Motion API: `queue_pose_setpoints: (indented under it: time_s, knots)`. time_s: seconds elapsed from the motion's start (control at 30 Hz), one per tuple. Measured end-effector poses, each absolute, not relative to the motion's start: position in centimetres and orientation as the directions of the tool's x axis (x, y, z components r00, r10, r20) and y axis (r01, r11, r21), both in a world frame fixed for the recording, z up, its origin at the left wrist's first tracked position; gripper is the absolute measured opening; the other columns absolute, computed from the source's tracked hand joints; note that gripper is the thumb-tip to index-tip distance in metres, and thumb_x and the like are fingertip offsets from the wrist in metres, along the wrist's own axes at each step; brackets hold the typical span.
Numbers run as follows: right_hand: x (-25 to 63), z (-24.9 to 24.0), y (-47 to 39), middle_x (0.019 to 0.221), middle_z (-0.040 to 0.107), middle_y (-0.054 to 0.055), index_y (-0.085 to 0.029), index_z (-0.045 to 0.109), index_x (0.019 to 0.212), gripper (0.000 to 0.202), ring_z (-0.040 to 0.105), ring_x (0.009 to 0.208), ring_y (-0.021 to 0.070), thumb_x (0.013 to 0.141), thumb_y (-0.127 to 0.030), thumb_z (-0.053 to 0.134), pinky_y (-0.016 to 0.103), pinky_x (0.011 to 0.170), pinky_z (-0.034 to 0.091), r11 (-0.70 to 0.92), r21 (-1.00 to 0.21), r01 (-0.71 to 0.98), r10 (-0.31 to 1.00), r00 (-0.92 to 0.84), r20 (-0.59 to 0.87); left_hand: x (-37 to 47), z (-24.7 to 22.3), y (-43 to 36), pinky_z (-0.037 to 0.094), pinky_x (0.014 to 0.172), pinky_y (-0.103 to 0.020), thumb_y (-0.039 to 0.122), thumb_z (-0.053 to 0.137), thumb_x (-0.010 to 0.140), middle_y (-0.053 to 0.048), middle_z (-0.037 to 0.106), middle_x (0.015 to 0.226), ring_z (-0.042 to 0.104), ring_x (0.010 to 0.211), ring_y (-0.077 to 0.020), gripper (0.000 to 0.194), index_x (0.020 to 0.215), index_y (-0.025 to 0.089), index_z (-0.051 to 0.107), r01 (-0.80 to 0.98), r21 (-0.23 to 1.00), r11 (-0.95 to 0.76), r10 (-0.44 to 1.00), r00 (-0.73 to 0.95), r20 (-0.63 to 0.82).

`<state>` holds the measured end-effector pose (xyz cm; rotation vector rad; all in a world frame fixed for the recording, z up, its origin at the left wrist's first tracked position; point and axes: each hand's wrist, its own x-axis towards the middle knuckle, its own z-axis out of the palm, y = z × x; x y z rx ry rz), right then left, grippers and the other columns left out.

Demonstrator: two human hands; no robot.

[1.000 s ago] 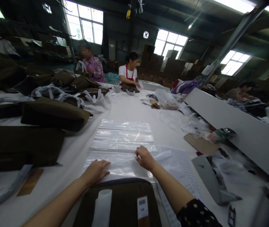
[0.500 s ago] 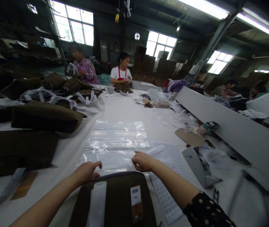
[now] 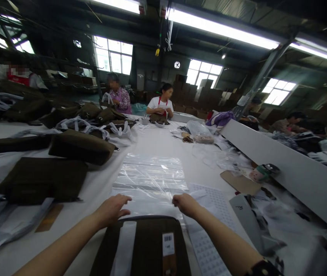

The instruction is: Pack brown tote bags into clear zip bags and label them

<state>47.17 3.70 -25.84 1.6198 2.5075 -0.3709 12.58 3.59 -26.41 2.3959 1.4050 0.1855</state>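
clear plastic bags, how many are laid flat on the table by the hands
2: one clear plastic bag under both hands' fingers, another overlapping just beyond it. More could be stacked beneath them.

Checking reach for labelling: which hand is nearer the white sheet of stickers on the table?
Right. The right hand rests at the sticker sheet's near-left edge, on the clear plastic bag; the left hand lies farther left, across the bag.

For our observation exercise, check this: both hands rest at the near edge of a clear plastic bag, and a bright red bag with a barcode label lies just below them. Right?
Not quite. In the head view the bag with the barcode label is dark olive-brown, not bright red. The rest holds: left hand and right hand rest at the near edge of the clear plastic bag.
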Motion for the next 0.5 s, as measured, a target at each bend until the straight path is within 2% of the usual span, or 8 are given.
queue_pose_setpoints:
  time_s: [0.1,0.13,0.2,0.27,0.37,0.5]
  knots:
    - [47.3,-25.5,4.0,0.082,0.070,0.005,-0.020,0.067,0.086,0.022,0.064,0.080,0.0187,0.084,-0.018,0.046,0.025,0.069,0.041,0.361,-0.163,0.918,0.890,-0.392,-0.234,13.0,-26.4,3.9,0.044,0.077,-0.034,0.028,0.037,0.086,-0.008,0.065,0.092,0.060,0.089,-0.0223,0.027,0.092,0.023,0.063,0.831,0.343,-0.438,0.867,0.491,-0.082]
    - [47.4,-25.4,4.0,0.082,0.071,0.005,-0.020,0.068,0.085,0.021,0.064,0.080,0.0186,0.083,-0.018,0.047,0.025,0.070,0.041,0.355,-0.173,0.919,0.891,-0.389,-0.234,13.1,-26.4,3.9,0.043,0.078,-0.034,0.029,0.035,0.087,-0.008,0.064,0.095,0.059,0.091,-0.0222,0.029,0.091,0.022,0.063,0.828,0.345,-0.441,0.869,0.491,-0.067]
    - [47.6,-25.3,4.0,0.083,0.071,0.004,-0.020,0.068,0.085,0.021,0.064,0.081,0.0176,0.082,-0.017,0.047,0.024,0.071,0.041,0.347,-0.197,0.917,0.891,-0.388,-0.235,13.2,-26.5,4.1,0.041,0.086,-0.035,0.034,0.041,0.085,-0.008,0.062,0.106,0.055,0.101,-0.0227,0.027,0.101,0.022,0.060,0.810,0.351,-0.470,0.856,0.515,-0.041]
    - [47.8,-25.2,4.0,0.084,0.071,0.003,-0.021,0.068,0.086,0.022,0.064,0.082,0.0163,0.083,-0.017,0.047,0.022,0.071,0.042,0.344,-0.217,0.914,0.889,-0.391,-0.238,13.4,-26.6,4.2,0.039,0.089,-0.035,0.034,0.048,0.081,-0.008,0.063,0.107,0.054,0.103,-0.0233,0.028,0.103,0.022,0.060,0.795,0.356,-0.492,0.840,0.541,-0.046]
    - [47.9,-25.3,3.9,0.086,0.071,0.003,-0.021,0.068,0.087,0.021,0.065,0.083,0.0159,0.083,-0.016,0.048,0.022,0.072,0.042,0.343,-0.214,0.915,0.887,-0.391,-0.247,13.7,-26.8,4.4,0.042,0.078,-0.032,0.027,0.041,0.084,-0.007,0.066,0.086,0.058,0.087,-0.0215,0.024,0.084,0.022,0.064,0.809,0.356,-0.468,0.848,0.524,-0.078]
    - [47.6,-26.0,4.0,0.081,0.071,0.005,-0.020,0.069,0.079,0.008,0.066,0.080,0.0206,0.073,-0.023,0.067,0.025,0.068,0.045,0.340,-0.150,0.928,0.884,-0.370,-0.284,14.2,-26.4,4.9,0.041,0.069,-0.026,0.030,0.042,0.085,-0.003,0.066,0.080,0.060,0.076,-0.0169,0.021,0.075,0.022,0.058,0.829,0.363,-0.425,0.875,0.479,-0.067]
